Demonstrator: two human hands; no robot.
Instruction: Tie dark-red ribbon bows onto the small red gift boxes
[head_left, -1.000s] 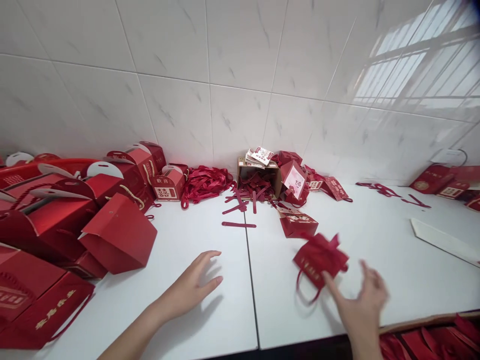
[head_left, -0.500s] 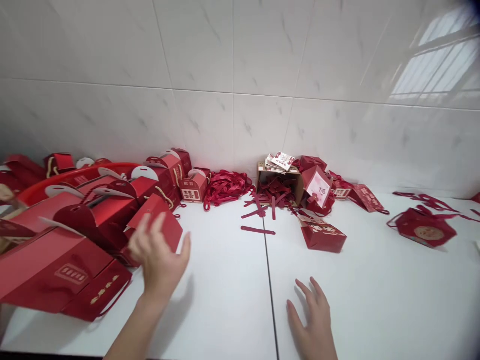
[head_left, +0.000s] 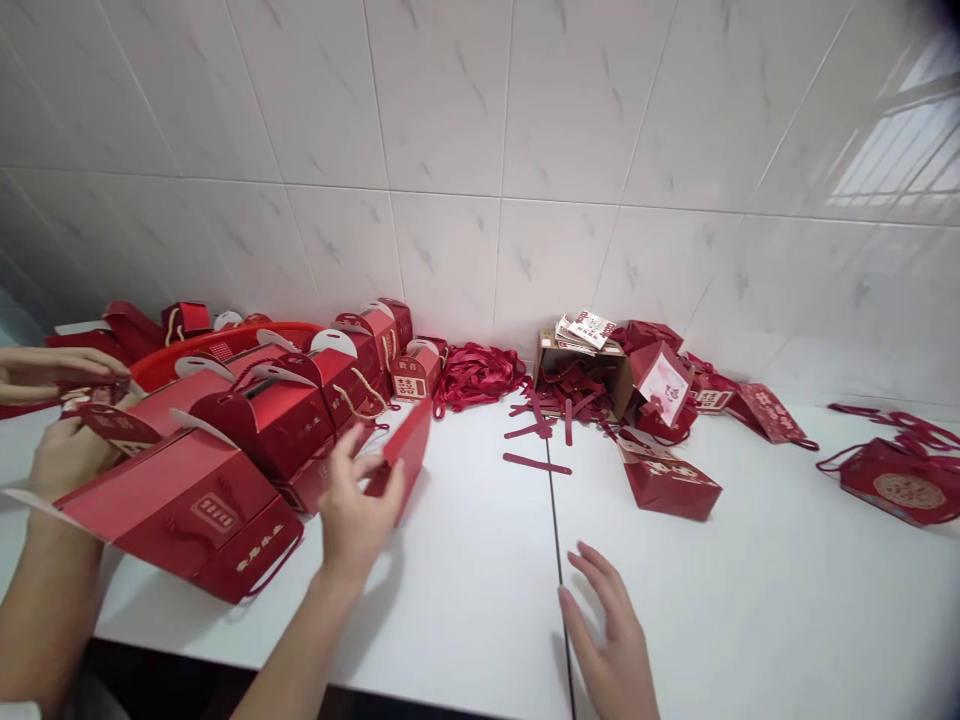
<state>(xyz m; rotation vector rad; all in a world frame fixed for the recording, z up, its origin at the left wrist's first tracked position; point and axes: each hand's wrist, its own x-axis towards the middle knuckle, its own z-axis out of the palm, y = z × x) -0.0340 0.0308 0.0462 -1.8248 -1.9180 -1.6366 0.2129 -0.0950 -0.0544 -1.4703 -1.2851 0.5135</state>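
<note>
My left hand [head_left: 360, 505] is closed on a small red gift box [head_left: 411, 455], thumb on the near side. The box stands tilted on edge beside the pile, and the fingers partly hide it. My right hand [head_left: 609, 635] hovers low over the white table near the seam, fingers apart, holding nothing. Ahead of it lies a loose dark red strap [head_left: 537, 464]. Left of my left hand are red handled gift boxes [head_left: 262, 420], and a larger red box [head_left: 199, 505] lies on its side with a cord handle.
A co-worker's hands [head_left: 71, 440] handle a red box at the far left, near a red basket [head_left: 157, 365]. Against the tiled wall lie bundled ribbons [head_left: 480, 375] and an open carton [head_left: 616, 380] of straps. Red boxes [head_left: 671, 480] and ribbons [head_left: 900, 430] lie to the right.
My left hand has taken hold of the small red box and tipped it up, away from the pile. The view has swung left, bringing the co-worker's hands in. My right hand stays open.
</note>
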